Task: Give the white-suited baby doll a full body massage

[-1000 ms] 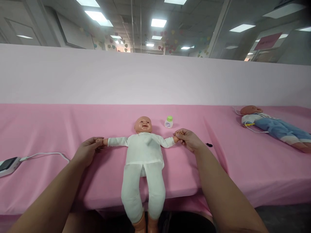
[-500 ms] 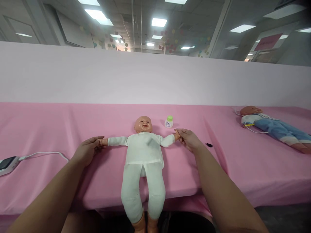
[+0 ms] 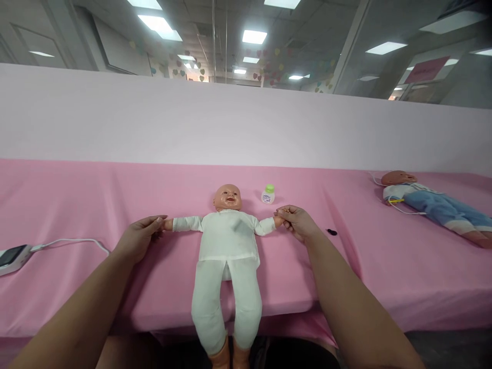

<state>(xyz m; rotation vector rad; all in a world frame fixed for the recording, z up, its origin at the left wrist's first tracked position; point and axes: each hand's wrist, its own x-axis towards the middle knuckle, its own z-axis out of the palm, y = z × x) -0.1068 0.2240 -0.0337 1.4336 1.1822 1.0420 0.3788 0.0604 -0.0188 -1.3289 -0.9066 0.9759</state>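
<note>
A baby doll (image 3: 229, 236) in a white top and white trousers lies face up before me, its arms stretched out to both sides. My left hand (image 3: 140, 237) is closed round the doll's hand on the left, fingers partly hidden behind it. On the other side, my right hand (image 3: 298, 221) pinches the doll's other hand between thumb and fingers. Just beyond that arm stands a small clear bottle (image 3: 268, 195) with a green cap. The doll's feet reach past the near edge, close to my lap.
A pink cloth (image 3: 161, 189) covers the table against a white partition (image 3: 215, 123). To the left lies a white device (image 3: 14, 259) with a screen and cable. A small black object (image 3: 331, 232) sits right of my hand. Another doll (image 3: 438, 205) in blue trousers lies far right.
Both hands keep their hold on the doll's hands. The doll's hands have come very slightly inward; the view has shifted a little.
</note>
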